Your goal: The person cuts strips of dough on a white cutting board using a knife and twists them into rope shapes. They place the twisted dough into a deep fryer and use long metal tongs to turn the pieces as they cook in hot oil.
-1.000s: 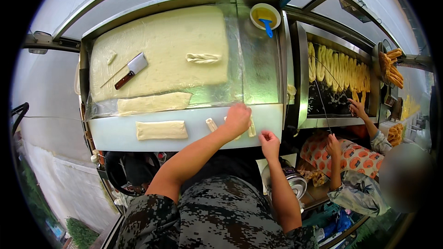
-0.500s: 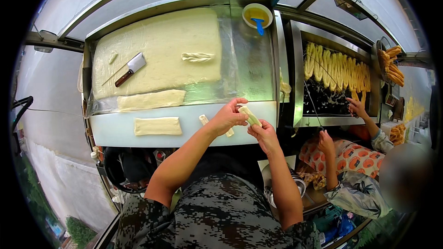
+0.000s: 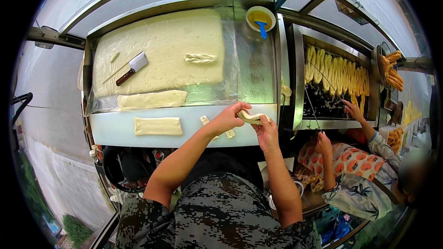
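Note:
Between my two hands a short strip of dough (image 3: pixel 252 118) hangs over the white cutting board (image 3: pixel 110 130), sagging a little in its middle. My left hand (image 3: pixel 230 116) pinches one end, and my right hand (image 3: pixel 266 131) grips the other between thumb and fingers. Another dough strip (image 3: pixel 230 133) lies on the board, partly covered by my left hand and wrist. Farther left on the board rests a flat dough rectangle (image 3: pixel 158 126). Just beyond it a longer dough band (image 3: pixel 152 100) lies along the metal tray's near edge.
A large dough slab (image 3: pixel 161 41) under plastic film carries a cleaver (image 3: pixel 133 68) and a twisted dough piece (image 3: pixel 200 58). Behind stands a bowl (image 3: pixel 260 18) with a blue brush (image 3: pixel 262 28). At right, a co-worker holds long sticks at a fryer (image 3: pixel 337 78) of frying dough sticks.
My hands have moved slightly apart, and the dough strip has swung from slanted to nearly level, stretched longer. The co-worker's far hand has shifted left over the fryer.

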{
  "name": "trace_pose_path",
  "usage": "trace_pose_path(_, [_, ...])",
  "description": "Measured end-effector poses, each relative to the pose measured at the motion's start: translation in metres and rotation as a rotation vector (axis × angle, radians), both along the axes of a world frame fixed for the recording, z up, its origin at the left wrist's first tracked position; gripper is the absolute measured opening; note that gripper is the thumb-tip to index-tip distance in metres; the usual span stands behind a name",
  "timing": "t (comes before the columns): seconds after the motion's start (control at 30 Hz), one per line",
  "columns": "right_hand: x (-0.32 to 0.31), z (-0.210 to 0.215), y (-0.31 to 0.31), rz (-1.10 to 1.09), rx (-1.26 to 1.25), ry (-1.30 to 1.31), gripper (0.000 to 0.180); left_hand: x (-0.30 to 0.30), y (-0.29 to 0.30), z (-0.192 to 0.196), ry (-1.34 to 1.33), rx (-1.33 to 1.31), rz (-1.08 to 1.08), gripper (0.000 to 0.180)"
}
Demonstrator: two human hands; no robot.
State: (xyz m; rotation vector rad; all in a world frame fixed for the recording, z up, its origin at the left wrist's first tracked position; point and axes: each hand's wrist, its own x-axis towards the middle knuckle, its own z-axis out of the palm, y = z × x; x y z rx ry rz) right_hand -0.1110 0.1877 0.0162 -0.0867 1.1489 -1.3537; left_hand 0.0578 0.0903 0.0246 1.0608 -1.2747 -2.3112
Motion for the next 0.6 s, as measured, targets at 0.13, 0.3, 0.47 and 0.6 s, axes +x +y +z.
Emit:
trace_pose_path(0.13, [0.002, 0.003, -0.004, 0.132, 0.053, 0.071, 0.020, 0.000, -0.002, 0.003, 0.025, 0.123, 0.060, 0.050])
trace_pose_path(0.3, [0.005, -0.005, -0.009, 0.203, 0.063, 0.165, 0.018, 0.001, -0.009, 0.011, 0.019, 0.108, 0.089, 0.048])
trace_pose_path(0.47, [0.026, -0.003, -0.021, -0.128, -0.052, 0.002, 0.016, 0.014, -0.017, 0.005, -0.164, -0.185, -0.179, 0.039])
trace_pose_path(0.6, [0.021, -0.011, -0.016, 0.036, 0.032, 0.263, 0.024, 0.024, -0.015, -0.009, 0.079, 0.161, 0.187, 0.032])
